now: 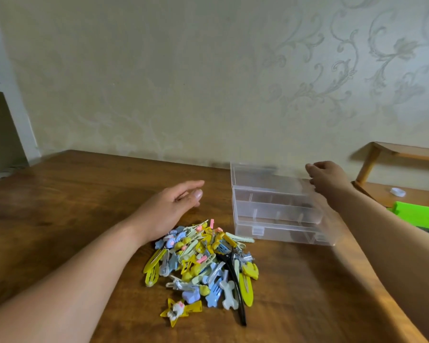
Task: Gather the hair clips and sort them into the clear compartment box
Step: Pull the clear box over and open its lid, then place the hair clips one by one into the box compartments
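**Head view.** Your left hand (169,209) lies low over the brown wooden table (72,194), fingers straight and spread wide, holding nothing. Its heel is just beside the far-left edge of the heap of yellow, blue and pale plastic hair clips (201,261). So placed, it can act as a wall that keeps the heap together.

Your right hand (330,180) is at the right end of the lid of the clear plastic compartment box (278,214), with its fingers curled at the lid's edge. Through the transparent plastic it cannot be told whether they pinch the lid or only touch it. The lid appears part-raised, probably to expose the divided compartments, which look empty.

The box stands just beside the heap, beyond it and to the right. A long black clip (235,288) lies across the heap's right side, and a yellow star-shaped clip (180,311) sits at its near edge.

No clip is yet in a compartment, so the task is judged to be at its start. The lid must be fully open and stable before you pick the first clip.
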A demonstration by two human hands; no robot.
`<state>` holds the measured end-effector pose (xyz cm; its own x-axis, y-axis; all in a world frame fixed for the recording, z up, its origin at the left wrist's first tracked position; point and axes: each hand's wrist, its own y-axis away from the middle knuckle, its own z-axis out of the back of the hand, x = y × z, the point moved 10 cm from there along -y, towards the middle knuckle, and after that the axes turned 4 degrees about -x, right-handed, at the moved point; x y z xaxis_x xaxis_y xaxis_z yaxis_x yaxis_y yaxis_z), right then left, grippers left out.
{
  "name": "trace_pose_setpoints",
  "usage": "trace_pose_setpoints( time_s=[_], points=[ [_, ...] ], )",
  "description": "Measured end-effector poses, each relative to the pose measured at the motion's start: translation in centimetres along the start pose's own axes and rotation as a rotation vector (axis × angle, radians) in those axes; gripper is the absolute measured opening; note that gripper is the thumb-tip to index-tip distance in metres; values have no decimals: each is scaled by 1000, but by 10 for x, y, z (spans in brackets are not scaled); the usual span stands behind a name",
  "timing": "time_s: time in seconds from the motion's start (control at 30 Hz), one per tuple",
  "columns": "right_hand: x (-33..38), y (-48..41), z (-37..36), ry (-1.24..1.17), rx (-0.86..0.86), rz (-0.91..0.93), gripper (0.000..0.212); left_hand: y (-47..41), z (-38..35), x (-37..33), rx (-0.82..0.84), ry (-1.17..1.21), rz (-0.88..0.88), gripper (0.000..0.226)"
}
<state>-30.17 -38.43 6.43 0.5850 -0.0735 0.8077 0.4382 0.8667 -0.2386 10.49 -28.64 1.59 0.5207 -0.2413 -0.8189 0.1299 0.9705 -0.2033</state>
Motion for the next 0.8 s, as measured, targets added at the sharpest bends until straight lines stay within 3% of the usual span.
trace_pose_setpoints(
  time_s=[0.17,0.27,0.4,0.47,0.63,0.8],
  points=[
    [48,89,51,8,-195,306,29,2,0,-2,0,-35,-21,48],
    [75,158,37,-32,23,476,7,7,2,-10,-24,-102,-37,44],
    [74,226,-15,104,474,548,8,25,3,-32,-67,-152,-86,37],
    [64,244,-32,183,604,547,10,31,1,-47,-70,-134,-107,32],
    [61,256,-38,245,682,590,33,44,-4,-65,-114,-104,-132,26],
    [63,257,-37,226,657,614,31,64,8,-43,-303,-60,-91,24]
  ],
)
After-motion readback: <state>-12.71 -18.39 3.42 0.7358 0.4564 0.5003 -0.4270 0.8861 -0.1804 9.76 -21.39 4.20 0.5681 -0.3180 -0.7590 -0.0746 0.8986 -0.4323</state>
